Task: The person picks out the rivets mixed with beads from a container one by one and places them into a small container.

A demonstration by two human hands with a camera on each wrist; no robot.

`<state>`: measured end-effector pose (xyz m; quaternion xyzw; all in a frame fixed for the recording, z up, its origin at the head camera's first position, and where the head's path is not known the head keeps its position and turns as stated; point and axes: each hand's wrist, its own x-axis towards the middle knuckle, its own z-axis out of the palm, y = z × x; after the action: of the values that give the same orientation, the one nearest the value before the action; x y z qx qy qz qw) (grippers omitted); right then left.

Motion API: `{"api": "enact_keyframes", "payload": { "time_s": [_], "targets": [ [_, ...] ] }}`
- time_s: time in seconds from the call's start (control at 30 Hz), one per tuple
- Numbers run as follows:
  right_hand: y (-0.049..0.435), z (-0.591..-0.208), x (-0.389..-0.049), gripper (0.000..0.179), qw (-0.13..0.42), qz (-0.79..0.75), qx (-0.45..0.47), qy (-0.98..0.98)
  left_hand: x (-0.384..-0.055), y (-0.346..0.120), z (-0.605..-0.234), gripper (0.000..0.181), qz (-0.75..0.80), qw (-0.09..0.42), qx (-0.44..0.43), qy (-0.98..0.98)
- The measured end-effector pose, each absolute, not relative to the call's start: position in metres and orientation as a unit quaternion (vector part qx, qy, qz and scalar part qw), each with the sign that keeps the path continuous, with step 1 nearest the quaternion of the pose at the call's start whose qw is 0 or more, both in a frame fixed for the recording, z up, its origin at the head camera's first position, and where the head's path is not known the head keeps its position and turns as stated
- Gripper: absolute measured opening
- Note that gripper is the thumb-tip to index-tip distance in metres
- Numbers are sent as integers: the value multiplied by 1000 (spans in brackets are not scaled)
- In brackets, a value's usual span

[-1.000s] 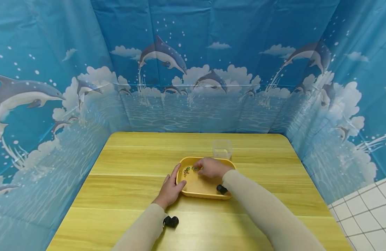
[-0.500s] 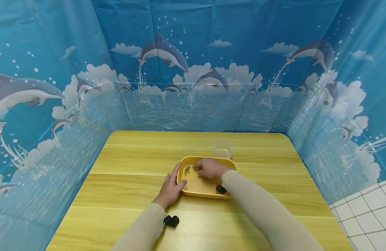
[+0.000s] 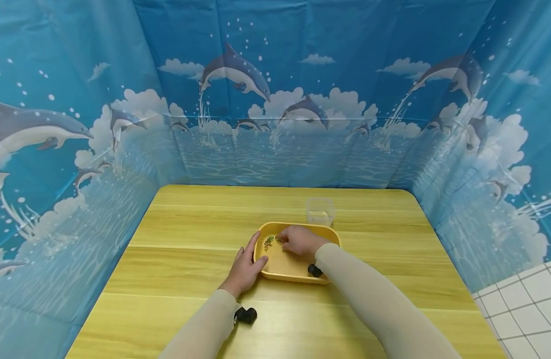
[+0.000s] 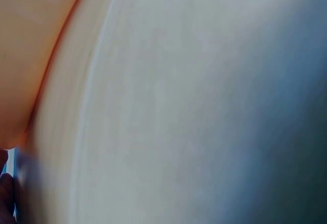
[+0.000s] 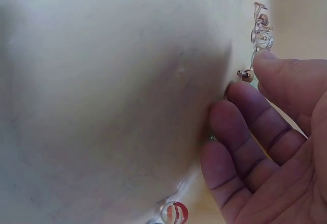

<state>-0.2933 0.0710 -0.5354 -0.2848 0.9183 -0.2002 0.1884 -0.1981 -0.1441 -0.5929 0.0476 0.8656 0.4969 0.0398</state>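
Observation:
A yellow tray (image 3: 280,277) lies on the table. In its far left corner a curved row of small glass beads and metal charms (image 3: 268,243) looks like a bracelet; in the right wrist view one bead (image 5: 174,213) has a red and white swirl. My right hand (image 3: 300,240) reaches into the tray, its bent fingers and thumb pinching part of this row, which they largely hide. My left hand (image 3: 245,269) rests against the tray's left side, fingers extended along the rim and thumb over the edge. The left wrist view shows mostly table and the tray wall (image 4: 25,55).
A clear plastic box (image 3: 320,212) stands just behind the tray's back right edge. The wood-grain table (image 3: 190,224) extends to both sides. Blue curtains with dolphins (image 3: 266,159) enclose the back and sides. Black wrist cameras (image 3: 246,315) sit on both wrists.
The head view has shifted slightly. Both hands stay at the tray in nearly the same pose; only tiny movement of my right fingers at the beads can be seen.

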Motion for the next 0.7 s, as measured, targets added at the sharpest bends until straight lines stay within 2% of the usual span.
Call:
{"api": "enact_keyframes", "payload": {
  "time_s": [0.23,0.7],
  "targets": [
    [70,-537,-294,34,181,-197,-276,923,-198,-143,-592,73,498,40,48,865],
    [68,-542,-295,28,163,-177,-302,922,-197,-143,-593,72,500,39,44,864]
  ]
}}
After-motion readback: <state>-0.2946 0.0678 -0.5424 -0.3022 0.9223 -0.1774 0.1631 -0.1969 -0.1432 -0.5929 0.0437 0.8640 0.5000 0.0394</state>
